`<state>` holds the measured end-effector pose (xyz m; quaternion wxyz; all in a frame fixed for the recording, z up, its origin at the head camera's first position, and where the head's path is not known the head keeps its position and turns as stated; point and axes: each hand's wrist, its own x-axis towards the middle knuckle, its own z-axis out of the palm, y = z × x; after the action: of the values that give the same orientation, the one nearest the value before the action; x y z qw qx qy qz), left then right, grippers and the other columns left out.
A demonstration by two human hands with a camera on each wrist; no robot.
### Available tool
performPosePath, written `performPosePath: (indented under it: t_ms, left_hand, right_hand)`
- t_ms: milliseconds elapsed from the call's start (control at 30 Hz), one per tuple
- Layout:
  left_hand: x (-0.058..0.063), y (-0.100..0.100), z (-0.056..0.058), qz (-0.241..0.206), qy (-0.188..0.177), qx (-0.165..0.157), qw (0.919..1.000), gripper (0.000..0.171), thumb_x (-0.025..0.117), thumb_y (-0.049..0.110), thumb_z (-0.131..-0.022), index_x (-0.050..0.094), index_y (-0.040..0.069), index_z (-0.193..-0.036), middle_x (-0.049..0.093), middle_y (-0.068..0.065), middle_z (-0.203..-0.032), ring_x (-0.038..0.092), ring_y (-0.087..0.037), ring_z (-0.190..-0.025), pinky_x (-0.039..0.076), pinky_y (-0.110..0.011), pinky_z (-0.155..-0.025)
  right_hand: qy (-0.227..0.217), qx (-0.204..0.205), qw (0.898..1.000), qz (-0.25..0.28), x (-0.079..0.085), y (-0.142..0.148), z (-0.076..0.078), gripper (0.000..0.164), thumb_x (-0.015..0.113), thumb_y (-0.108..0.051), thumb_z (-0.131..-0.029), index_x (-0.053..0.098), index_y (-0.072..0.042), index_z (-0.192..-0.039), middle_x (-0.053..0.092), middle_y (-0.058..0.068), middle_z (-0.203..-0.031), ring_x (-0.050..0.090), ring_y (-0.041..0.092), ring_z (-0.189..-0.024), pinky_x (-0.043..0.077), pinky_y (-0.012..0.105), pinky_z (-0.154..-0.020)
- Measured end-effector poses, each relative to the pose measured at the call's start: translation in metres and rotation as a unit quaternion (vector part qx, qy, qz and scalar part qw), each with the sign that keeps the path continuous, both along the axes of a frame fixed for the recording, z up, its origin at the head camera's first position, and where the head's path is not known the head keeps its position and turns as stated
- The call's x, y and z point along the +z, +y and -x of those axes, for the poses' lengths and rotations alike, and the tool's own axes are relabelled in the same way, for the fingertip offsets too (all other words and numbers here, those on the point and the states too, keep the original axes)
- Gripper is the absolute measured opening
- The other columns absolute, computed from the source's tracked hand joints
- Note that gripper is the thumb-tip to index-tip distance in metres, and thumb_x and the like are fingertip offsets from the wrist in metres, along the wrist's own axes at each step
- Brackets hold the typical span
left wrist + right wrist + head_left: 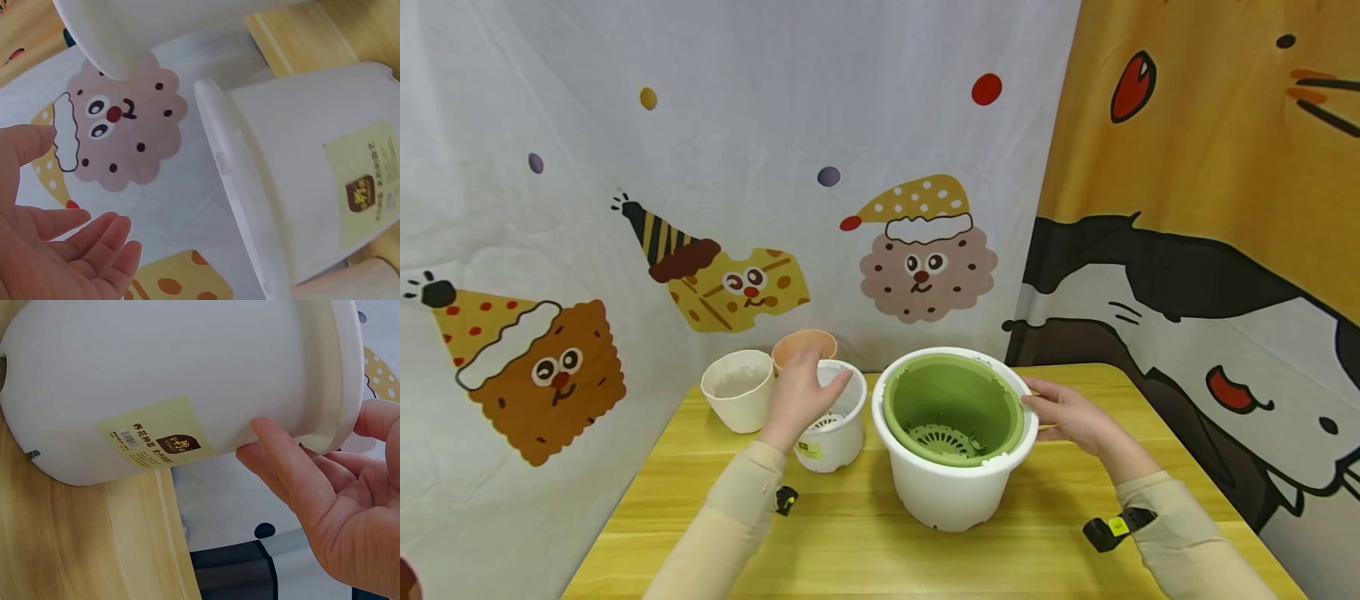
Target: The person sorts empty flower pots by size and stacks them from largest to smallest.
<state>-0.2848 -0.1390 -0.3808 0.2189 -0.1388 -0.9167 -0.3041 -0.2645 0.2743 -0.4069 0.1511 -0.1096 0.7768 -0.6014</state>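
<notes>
A large white flower pot (951, 496) stands upright on the table. Inside it sits a green flower pot (917, 400) with a slotted base. My right hand (1067, 414) holds the large pot at its right side, the thumb at the rim and other fingers (275, 440) against the outer wall, below the lip. To the left, my left hand (801, 396) hovers over the small white flower pot (842, 446) with its fingers spread loosely. In the left wrist view nothing lies between those fingers, and the small pot (300, 169) is beside them.
A cream pot (737, 400) and an orange pot (805, 340) stand behind and left of the small white one. The wooden table (850, 550) ends at a patterned curtain (737, 167). A black strapped device (1108, 533) is on the right wrist.
</notes>
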Motion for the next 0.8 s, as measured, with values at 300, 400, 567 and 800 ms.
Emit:
performPosePath:
  t_ms: [300, 400, 567, 800]
  left_hand:
    - [-0.008, -0.020, 0.006, 0.027, 0.019, 0.040, 0.9987, 0.057, 0.073, 0.038, -0.087, 0.059, -0.006, -0.120, 0.063, -0.026, -0.112, 0.060, -0.044, -0.103, 0.049, -0.055, -0.087]
    - [-0.010, -0.030, 0.009, 0.013, 0.012, 0.044, 0.9989, 0.059, 0.072, 0.038, -0.088, 0.057, -0.006, -0.125, 0.062, -0.025, -0.115, 0.059, -0.043, -0.106, 0.048, -0.054, -0.090]
    - [-0.011, -0.043, 0.012, 0.000, -0.015, 0.062, 0.9980, 0.066, 0.070, 0.038, -0.089, 0.051, -0.007, -0.135, 0.061, -0.027, -0.115, 0.057, -0.043, -0.106, 0.047, -0.056, -0.090]
    - [-0.012, -0.057, 0.015, -0.016, -0.039, 0.076, 0.9962, 0.060, 0.069, 0.037, -0.091, 0.057, -0.006, -0.131, 0.063, -0.024, -0.109, 0.057, -0.040, -0.101, 0.047, -0.054, -0.088]
  right_hand:
    - [-0.005, -0.001, 1.000, 0.001, 0.000, 0.000, 0.000, 0.062, 0.046, -0.020, -0.106, 0.018, 0.008, -0.154, 0.033, 0.037, -0.147, 0.064, 0.026, -0.107, 0.057, 0.041, -0.086]
    - [-0.007, 0.000, 1.000, 0.004, 0.000, 0.000, 0.000, 0.062, 0.046, -0.019, -0.106, 0.017, 0.008, -0.154, 0.034, 0.037, -0.147, 0.064, 0.025, -0.106, 0.057, 0.042, -0.086]
    - [-0.004, 0.002, 1.000, 0.002, 0.000, 0.000, 0.000, 0.062, 0.046, -0.021, -0.106, 0.017, 0.007, -0.154, 0.033, 0.037, -0.147, 0.064, 0.026, -0.108, 0.056, 0.042, -0.086]
    - [-0.001, 0.001, 1.000, 0.000, 0.000, 0.000, 0.000, 0.062, 0.046, -0.022, -0.106, 0.018, 0.006, -0.154, 0.030, 0.037, -0.149, 0.063, 0.027, -0.110, 0.056, 0.042, -0.086]
